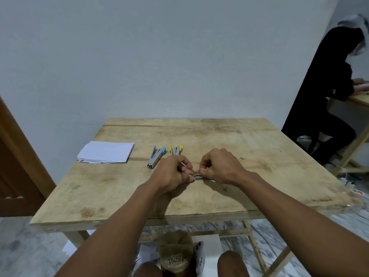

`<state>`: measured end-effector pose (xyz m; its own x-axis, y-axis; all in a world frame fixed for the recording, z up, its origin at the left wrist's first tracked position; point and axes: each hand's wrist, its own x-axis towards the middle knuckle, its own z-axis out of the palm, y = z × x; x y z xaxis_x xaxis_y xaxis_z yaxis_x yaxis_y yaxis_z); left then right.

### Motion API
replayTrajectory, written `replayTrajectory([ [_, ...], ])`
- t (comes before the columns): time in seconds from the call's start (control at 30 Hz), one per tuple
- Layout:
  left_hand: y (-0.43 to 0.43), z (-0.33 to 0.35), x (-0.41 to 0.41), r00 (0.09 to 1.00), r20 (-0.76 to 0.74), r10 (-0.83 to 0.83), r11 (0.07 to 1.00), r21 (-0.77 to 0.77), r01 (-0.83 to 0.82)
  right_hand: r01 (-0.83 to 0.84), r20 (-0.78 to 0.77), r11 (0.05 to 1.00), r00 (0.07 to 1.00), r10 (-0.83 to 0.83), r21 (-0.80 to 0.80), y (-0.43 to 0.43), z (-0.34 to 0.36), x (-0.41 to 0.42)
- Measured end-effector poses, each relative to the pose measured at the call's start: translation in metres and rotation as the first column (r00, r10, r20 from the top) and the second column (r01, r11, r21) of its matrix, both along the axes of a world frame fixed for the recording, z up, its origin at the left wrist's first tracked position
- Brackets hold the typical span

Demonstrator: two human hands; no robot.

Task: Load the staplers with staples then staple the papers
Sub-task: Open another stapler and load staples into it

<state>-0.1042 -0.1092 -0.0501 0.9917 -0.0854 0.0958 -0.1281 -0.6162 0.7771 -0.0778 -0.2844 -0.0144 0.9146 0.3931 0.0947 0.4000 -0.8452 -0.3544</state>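
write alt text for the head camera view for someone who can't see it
A left hand and right hand pinch a thin metal strip, likely staples, between them over a wooden table. Behind lie a blue-tipped stapler and a yellow-tipped stapler, both open, with a stack of white papers further left.

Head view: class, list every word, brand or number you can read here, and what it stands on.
"Vintage": on the brown cap below the table; smaller line under it blurred.
Dark print on the white thing beside the cap: too blurred to read.
Blue stapler, yellow stapler, papers: no text seen.
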Motion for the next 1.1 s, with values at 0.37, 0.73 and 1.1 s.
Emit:
replayTrajectory([
  [0.37,0.0,-0.002,0.002,0.995,0.026,-0.091,0.99,0.106,0.088,-0.054,-0.007,0.996,0.999,0.054,-0.065,-0.005,-0.011,0.002],
  [0.73,-0.001,0.002,0.002,0.992,0.035,-0.121,0.974,0.199,0.111,-0.148,-0.006,0.988,0.989,0.147,-0.043,-0.016,-0.011,0.004],
  [1.1,0.003,0.001,-0.003,0.993,0.053,-0.102,0.98,0.179,0.091,-0.302,0.027,0.863,0.939,0.342,-0.406,-0.015,-0.001,0.005],
])
